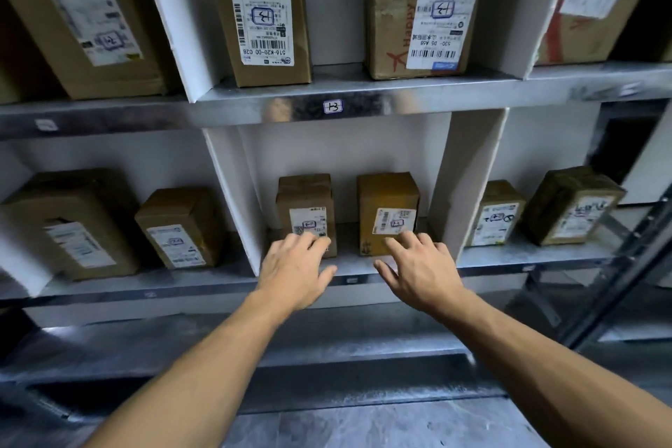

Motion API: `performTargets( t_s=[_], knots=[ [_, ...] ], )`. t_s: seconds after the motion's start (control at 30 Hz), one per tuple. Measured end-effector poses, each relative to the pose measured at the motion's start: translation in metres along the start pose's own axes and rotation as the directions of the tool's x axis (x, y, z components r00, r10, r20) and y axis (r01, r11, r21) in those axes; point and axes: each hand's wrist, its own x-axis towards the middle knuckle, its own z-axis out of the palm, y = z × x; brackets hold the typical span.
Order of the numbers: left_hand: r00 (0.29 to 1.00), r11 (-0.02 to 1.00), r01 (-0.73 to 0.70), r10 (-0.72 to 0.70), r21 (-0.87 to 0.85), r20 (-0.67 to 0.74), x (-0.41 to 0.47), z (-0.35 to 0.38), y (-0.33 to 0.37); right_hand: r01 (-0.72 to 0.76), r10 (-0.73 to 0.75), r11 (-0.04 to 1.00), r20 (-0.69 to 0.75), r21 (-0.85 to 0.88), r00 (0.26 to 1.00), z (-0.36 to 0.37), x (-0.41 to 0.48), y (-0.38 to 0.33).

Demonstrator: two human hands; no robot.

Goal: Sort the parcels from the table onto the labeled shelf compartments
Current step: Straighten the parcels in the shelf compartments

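Observation:
Two small cardboard parcels stand upright in the middle compartment of the lower shelf: a brown parcel on the left and a yellower parcel on the right, each with a white label facing me. My left hand reaches in with straight fingers, the fingertips touching the brown parcel's lower front. Over by the yellower parcel's lower front my right hand has its fingers spread, the tips at or touching the box. Neither hand grips anything.
White dividers wall the compartment. A tag is stuck on the metal shelf edge above. Two labeled parcels stand on the upper shelf. More parcels fill the neighbouring lower compartments. A dark metal ledge lies below.

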Motion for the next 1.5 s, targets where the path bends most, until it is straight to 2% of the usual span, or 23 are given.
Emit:
performTargets(
  t_s=[0.17,0.43,0.63,0.83,1.0,1.17,1.5],
  knots=[
    [1.0,1.0,-0.019,0.019,-0.011,0.013,-0.035,-0.002,0.024,-0.034,0.035,0.999,0.06,-0.02,0.998,-0.004,-0.054,0.002],
    [0.992,0.991,-0.117,0.119,-0.063,0.038,-0.046,0.004,0.09,-0.145,0.15,0.988,0.089,-0.06,0.985,-0.018,-0.115,0.05],
    [0.986,0.98,-0.165,0.168,-0.113,0.015,-0.013,0.007,0.154,-0.241,0.244,0.969,0.051,-0.056,0.968,-0.027,-0.129,0.108],
    [0.978,0.966,-0.208,0.21,-0.155,-0.002,0.039,0.019,0.242,-0.3,0.302,0.953,0.036,-0.051,0.953,-0.033,-0.13,0.197],
    [0.98,0.965,-0.2,0.196,-0.169,-0.043,0.082,0.023,0.301,-0.302,0.304,0.952,0.034,-0.04,0.952,-0.044,-0.122,0.278],
    [0.987,0.975,-0.151,0.139,-0.163,-0.082,0.112,0.028,0.334,-0.259,0.26,0.965,0.045,-0.034,0.964,-0.045,-0.113,0.33],
    [0.996,0.986,-0.058,0.045,-0.156,-0.083,0.166,0.018,0.352,-0.166,0.168,0.983,-0.009,0.08,0.986,-0.061,-0.061,0.369]
  ],
)
